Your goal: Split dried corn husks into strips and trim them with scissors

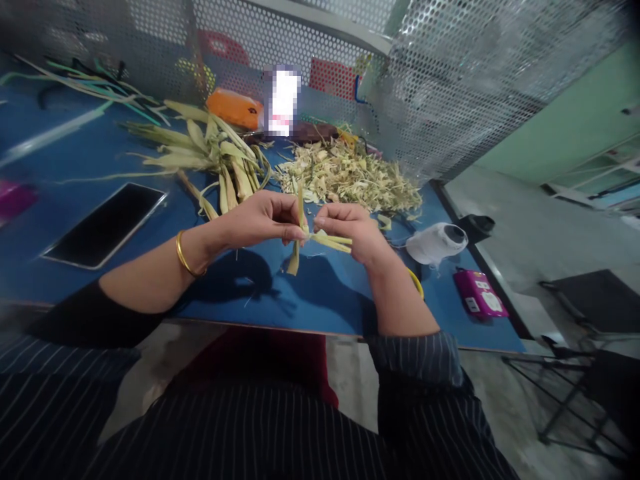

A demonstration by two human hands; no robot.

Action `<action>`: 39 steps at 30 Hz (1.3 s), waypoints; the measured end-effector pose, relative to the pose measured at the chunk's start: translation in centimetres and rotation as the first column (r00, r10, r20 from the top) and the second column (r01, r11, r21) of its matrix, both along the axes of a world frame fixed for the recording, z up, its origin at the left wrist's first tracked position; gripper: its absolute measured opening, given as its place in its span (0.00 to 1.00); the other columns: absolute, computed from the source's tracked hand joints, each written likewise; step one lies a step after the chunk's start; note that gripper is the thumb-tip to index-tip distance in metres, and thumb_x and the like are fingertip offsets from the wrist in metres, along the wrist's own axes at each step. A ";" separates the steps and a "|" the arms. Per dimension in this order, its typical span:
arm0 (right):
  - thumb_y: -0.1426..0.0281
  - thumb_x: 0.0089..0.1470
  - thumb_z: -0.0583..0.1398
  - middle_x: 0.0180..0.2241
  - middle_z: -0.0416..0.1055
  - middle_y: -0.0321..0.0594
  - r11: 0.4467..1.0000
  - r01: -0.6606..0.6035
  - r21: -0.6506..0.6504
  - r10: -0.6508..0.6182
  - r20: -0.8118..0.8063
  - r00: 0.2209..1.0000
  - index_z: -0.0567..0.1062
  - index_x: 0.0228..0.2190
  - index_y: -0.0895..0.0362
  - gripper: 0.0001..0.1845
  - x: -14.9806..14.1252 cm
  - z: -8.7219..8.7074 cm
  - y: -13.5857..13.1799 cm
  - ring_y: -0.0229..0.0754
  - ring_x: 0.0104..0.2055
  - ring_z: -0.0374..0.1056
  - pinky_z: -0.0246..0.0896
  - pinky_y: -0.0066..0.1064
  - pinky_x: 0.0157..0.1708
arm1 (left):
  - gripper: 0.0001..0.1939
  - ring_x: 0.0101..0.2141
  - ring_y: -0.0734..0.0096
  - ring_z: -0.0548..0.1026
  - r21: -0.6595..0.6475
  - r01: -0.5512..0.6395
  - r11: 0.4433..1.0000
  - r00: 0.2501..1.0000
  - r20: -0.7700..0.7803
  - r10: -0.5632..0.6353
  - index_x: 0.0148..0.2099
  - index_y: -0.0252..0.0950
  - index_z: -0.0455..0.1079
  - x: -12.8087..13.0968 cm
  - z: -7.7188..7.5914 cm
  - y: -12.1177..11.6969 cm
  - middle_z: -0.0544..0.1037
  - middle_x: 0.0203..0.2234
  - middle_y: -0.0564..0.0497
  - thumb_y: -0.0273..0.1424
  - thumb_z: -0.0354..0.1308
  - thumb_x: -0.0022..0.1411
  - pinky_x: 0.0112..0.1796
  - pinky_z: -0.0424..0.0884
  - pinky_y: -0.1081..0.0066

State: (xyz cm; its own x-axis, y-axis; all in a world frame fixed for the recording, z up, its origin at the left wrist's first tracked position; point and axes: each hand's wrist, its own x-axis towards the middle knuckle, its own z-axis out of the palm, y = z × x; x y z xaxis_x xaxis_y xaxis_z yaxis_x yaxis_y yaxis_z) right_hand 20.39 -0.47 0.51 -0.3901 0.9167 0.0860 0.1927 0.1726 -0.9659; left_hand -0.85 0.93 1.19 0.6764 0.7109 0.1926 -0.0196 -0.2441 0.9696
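My left hand (273,217), with a gold bangle at the wrist, is closed in a pinch on pale yellow-green dried husk strips (333,241). These cross at the fingertips, one piece pointing up, one hanging down and narrow ones reaching right. White thread shows around the crossing. Close beside it, my right hand (353,230) has thumb and fingertips pressed together, seemingly on the fine thread; the strips' right ends lie in front of its palm. A cone of white thread (433,245) lies to the right, a thin strand leading from it towards my right wrist.
A bundle of long husks (195,147) and a heap of husk scraps (350,173) lie behind my hands on the blue table (320,303). A dark-screened phone (107,223) is left, a purple packet (481,293) right. A perforated metal panel (280,37) stands behind.
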 end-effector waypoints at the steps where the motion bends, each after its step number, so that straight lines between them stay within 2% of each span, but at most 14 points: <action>1: 0.63 0.49 0.63 0.16 0.59 0.29 0.998 0.015 -0.069 -0.018 -0.053 0.998 0.71 0.22 0.57 0.12 -0.3 -0.5 0.2 0.30 0.18 0.48 0.42 0.26 0.20 | 0.17 0.22 0.75 0.72 -0.006 -0.045 0.999 0.998 0.035 0.046 0.28 0.33 0.70 0.1 -0.2 0.1 0.76 0.22 0.49 0.40 0.71 0.48 0.25 0.69 0.73; 5: 0.64 0.53 0.60 0.12 0.50 0.25 0.981 0.190 -0.024 -0.191 -0.068 0.979 0.71 0.23 0.56 0.11 -2.4 -2.4 -0.2 0.31 0.16 0.43 0.38 0.27 0.18 | 0.17 0.22 0.77 0.71 0.022 -0.334 0.942 0.930 0.169 0.325 0.28 0.33 0.70 0.4 -1.2 1.0 0.74 0.21 0.52 0.39 0.71 0.47 0.26 0.68 0.75; 8: 0.66 0.56 0.57 0.17 0.59 0.30 0.894 0.296 0.338 -0.330 0.048 0.943 0.70 0.23 0.56 0.12 -3.6 -2.7 -1.3 0.32 0.21 0.53 0.49 0.27 0.24 | 0.16 0.21 0.77 0.70 0.092 -0.502 0.860 0.860 0.162 0.484 0.28 0.33 0.69 0.3 -1.8 1.5 0.73 0.20 0.54 0.37 0.70 0.48 0.25 0.66 0.75; 11: 0.68 0.59 0.54 0.26 0.68 0.37 0.738 0.184 0.649 -0.401 0.203 0.893 0.70 0.25 0.56 0.12 -3.6 -2.0 -2.3 0.36 0.30 0.62 0.54 0.29 0.32 | 0.14 0.21 0.78 0.69 0.206 -0.497 0.843 0.866 0.067 0.495 0.27 0.33 0.68 0.2 -1.8 1.5 0.72 0.18 0.55 0.34 0.70 0.47 0.24 0.65 0.76; 14: 0.69 0.60 0.54 0.28 0.69 0.39 0.705 0.081 0.704 -0.401 0.302 0.865 0.70 0.26 0.56 0.11 -2.6 -1.0 -2.1 0.38 0.31 0.63 0.54 0.30 0.33 | 0.13 0.20 0.78 0.68 0.199 -0.325 0.924 0.939 -0.051 0.341 0.25 0.33 0.68 0.1 -1.5 1.1 0.72 0.16 0.55 0.32 0.69 0.47 0.22 0.64 0.76; 17: 0.69 0.57 0.57 0.24 0.65 0.35 0.811 0.063 0.582 -0.288 0.302 0.909 0.69 0.23 0.57 0.12 -1.3 -0.1 -1.3 0.35 0.28 0.59 0.52 0.29 0.30 | 0.11 0.20 0.77 0.70 0.040 -0.097 0.994 0.989 -0.110 0.101 0.26 0.33 0.70 0.0 -0.9 0.6 0.74 0.18 0.52 0.32 0.69 0.48 0.23 0.66 0.75; 19: 0.67 0.54 0.60 0.21 0.63 0.32 0.925 0.061 0.374 -0.149 0.212 0.966 0.69 0.21 0.57 0.12 -0.6 0.1 -0.7 0.33 0.25 0.56 0.50 0.28 0.27 | 0.11 0.20 0.76 0.71 -0.046 -0.017 0.999 0.996 -0.084 0.013 0.27 0.33 0.72 0.0 -0.5 0.2 0.76 0.20 0.51 0.33 0.69 0.48 0.24 0.68 0.75; 21: 0.64 0.52 0.62 0.19 0.61 0.31 0.995 0.022 0.096 -0.027 0.053 0.998 0.70 0.22 0.58 0.12 -0.4 -0.2 -0.2 0.31 0.22 0.53 0.47 0.26 0.23 | 0.12 0.21 0.76 0.72 -0.097 -0.005 0.995 1.000 -0.023 0.003 0.27 0.33 0.72 0.1 -0.3 0.0 0.78 0.21 0.49 0.34 0.70 0.48 0.25 0.70 0.74; 23: 0.64 0.49 0.64 0.17 0.59 0.28 0.986 -0.039 -0.163 0.019 -0.125 0.992 0.70 0.23 0.58 0.11 -0.5 -0.8 0.1 0.28 0.18 0.47 0.40 0.24 0.18 | 0.13 0.21 0.76 0.72 -0.126 -0.032 0.992 0.998 0.054 0.039 0.27 0.32 0.72 0.2 -0.4 -0.1 0.78 0.22 0.49 0.35 0.71 0.47 0.25 0.70 0.74; 25: 0.67 0.46 0.64 0.15 0.53 0.24 0.932 -0.102 -0.347 0.003 -0.274 0.962 0.69 0.23 0.58 0.09 -0.9 -1.5 0.2 0.27 0.15 0.39 0.33 0.23 0.15 | 0.14 0.21 0.77 0.71 -0.142 -0.082 0.986 0.987 0.126 0.100 0.27 0.32 0.72 0.3 -0.7 0.1 0.78 0.22 0.50 0.36 0.72 0.47 0.26 0.70 0.75; 29: 0.69 0.48 0.62 0.15 0.43 0.21 0.824 -0.220 -0.522 -0.054 -0.460 0.886 0.70 0.26 0.59 0.07 -1.9 -2.3 0.2 0.26 0.15 0.32 0.31 0.21 0.14 | 0.14 0.22 0.79 0.71 -0.164 -0.183 0.969 0.952 0.218 0.217 0.27 0.32 0.71 0.4 -1.5 0.8 0.75 0.21 0.52 0.35 0.72 0.47 0.27 0.69 0.76; 34: 0.70 0.51 0.61 0.16 0.40 0.21 0.773 -0.205 -0.601 -0.172 -0.509 0.844 0.68 0.27 0.58 0.06 -2.8 -2.2 -0.4 0.26 0.17 0.28 0.30 0.20 0.13 | 0.14 0.23 0.78 0.72 -0.211 -0.270 0.940 0.926 0.210 0.313 0.28 0.33 0.70 0.5 -1.9 1.0 0.75 0.23 0.52 0.35 0.71 0.48 0.27 0.69 0.76; 37: 0.71 0.49 0.61 0.17 0.39 0.21 0.809 -0.090 -0.581 -0.234 -0.459 0.857 0.67 0.27 0.56 0.06 -3.7 -2.5 -1.0 0.27 0.17 0.29 0.31 0.22 0.15 | 0.15 0.24 0.77 0.73 -0.231 -0.330 0.915 0.902 0.211 0.378 0.30 0.33 0.70 0.7 -2.0 1.1 0.76 0.24 0.52 0.37 0.70 0.47 0.28 0.70 0.75; 39: 0.68 0.51 0.60 0.17 0.42 0.23 0.872 0.086 -0.481 -0.289 -0.364 0.885 0.65 0.26 0.55 0.08 -4.1 -2.7 -1.5 0.28 0.16 0.33 0.33 0.24 0.16 | 0.16 0.24 0.77 0.72 -0.209 -0.395 0.894 0.876 0.207 0.436 0.29 0.33 0.70 0.7 -2.0 1.2 0.75 0.23 0.52 0.38 0.71 0.46 0.27 0.70 0.75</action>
